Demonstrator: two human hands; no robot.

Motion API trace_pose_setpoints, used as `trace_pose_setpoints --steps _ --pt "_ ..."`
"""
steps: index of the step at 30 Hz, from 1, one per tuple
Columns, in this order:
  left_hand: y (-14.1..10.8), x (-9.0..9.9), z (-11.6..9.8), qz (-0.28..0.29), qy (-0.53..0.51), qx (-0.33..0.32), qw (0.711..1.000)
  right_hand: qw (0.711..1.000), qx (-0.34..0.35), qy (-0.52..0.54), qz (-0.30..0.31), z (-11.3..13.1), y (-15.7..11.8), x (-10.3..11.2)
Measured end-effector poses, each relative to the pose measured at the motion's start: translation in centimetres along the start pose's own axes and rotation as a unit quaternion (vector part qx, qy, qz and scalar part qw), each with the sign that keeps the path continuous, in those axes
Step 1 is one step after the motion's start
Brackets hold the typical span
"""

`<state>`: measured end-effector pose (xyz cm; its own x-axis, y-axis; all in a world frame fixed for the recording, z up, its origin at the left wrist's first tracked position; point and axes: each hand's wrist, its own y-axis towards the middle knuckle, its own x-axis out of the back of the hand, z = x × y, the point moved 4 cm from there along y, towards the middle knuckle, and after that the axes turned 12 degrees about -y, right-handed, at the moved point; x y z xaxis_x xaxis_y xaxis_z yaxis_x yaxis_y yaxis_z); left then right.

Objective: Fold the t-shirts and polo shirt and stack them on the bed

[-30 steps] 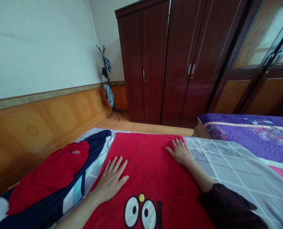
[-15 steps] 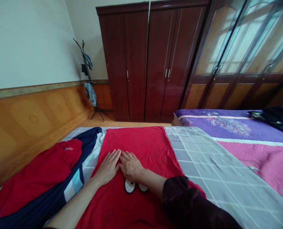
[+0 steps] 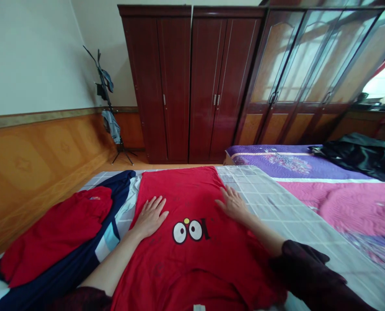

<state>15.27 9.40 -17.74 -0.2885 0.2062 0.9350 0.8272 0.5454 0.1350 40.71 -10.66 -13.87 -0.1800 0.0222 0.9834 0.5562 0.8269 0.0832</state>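
Observation:
A red T-shirt lies spread on the grey checked bedsheet, its neckline nearest me and its hem at the bed's far edge. Two cartoon eyes are printed on its chest. My left hand rests flat on the shirt's left side, fingers stretched out. Over at the right edge of the shirt, my right hand is open with its fingers spread. Neither hand holds anything.
On the left lie a folded red garment and a navy garment beneath it. A second bed with a purple and pink cover stands at right, bearing a black garment. Dark red wardrobes and a coat stand are behind.
My right hand has swept right, from beside my left hand to the shirt's right edge, uncovering the printed eyes. My left hand stays on the left side. The view has turned slightly right.

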Motion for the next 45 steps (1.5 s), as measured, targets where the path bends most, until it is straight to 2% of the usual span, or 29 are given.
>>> trace_pose_setpoints --steps 1,3,4,5,6,9,11,15,20,26,29,32,37,41,45 --pt "0.0 0.0 0.0 0.001 -0.001 0.0 1.0 0.999 0.043 0.008 -0.004 2.2 -0.8 0.1" --pt "-0.1 0.1 0.0 0.002 0.0 -0.002 1.0 0.983 0.176 0.046 -0.01 6.2 -2.3 0.0" --pt "-0.1 0.1 -0.1 0.002 0.0 -0.003 1.0 0.974 0.217 0.058 -0.006 7.2 -2.8 -0.1" --pt "-0.1 0.1 -0.1 0.002 0.001 -0.003 1.0 0.972 0.228 0.062 0.0 7.4 -2.8 -0.2" --pt "-0.1 0.1 -0.1 0.002 0.002 -0.002 1.0 0.976 0.208 0.058 0.008 6.9 -2.4 -0.4" --pt "0.0 0.1 -0.1 0.002 0.005 0.003 1.0 0.997 0.067 0.03 0.017 2.8 0.2 -0.8" --pt "0.1 0.1 -0.1 0.001 0.006 0.004 1.0 0.999 0.022 0.024 0.014 0.6 1.9 -0.8" --pt "0.1 0.1 -0.1 -0.001 0.003 0.004 1.0 0.999 0.037 0.023 0.021 -0.5 4.6 -1.2" --pt "0.1 0.1 -0.2 0.003 0.002 0.005 1.0 1.0 0.009 0.023 0.014 -0.4 8.0 -1.7" --pt "0.4 -0.2 0.0 -0.008 0.001 0.004 1.0 0.999 -0.004 0.033 0.001 0.2 13.4 -3.0" --pt "0.4 -0.4 0.3 -0.007 0.002 0.009 1.0 0.999 -0.038 0.034 -0.005 -0.9 16.3 -3.5" --pt "0.5 -0.6 0.5 -0.003 0.003 0.005 1.0 0.996 -0.082 0.036 -0.007 -3.1 18.7 -3.8" --pt "0.5 -0.5 0.4 -0.019 0.01 -0.005 1.0 0.992 -0.121 0.038 0.01 -6.3 20.8 -4.8" --pt "0.4 -0.6 0.3 -0.038 0.026 -0.014 0.999 0.992 -0.12 0.035 0.013 -7.1 21.7 -5.7" --pt "0.4 -0.9 0.4 -0.048 0.032 -0.021 0.998 0.992 -0.121 0.02 -0.011 -7.4 22.2 -6.1"
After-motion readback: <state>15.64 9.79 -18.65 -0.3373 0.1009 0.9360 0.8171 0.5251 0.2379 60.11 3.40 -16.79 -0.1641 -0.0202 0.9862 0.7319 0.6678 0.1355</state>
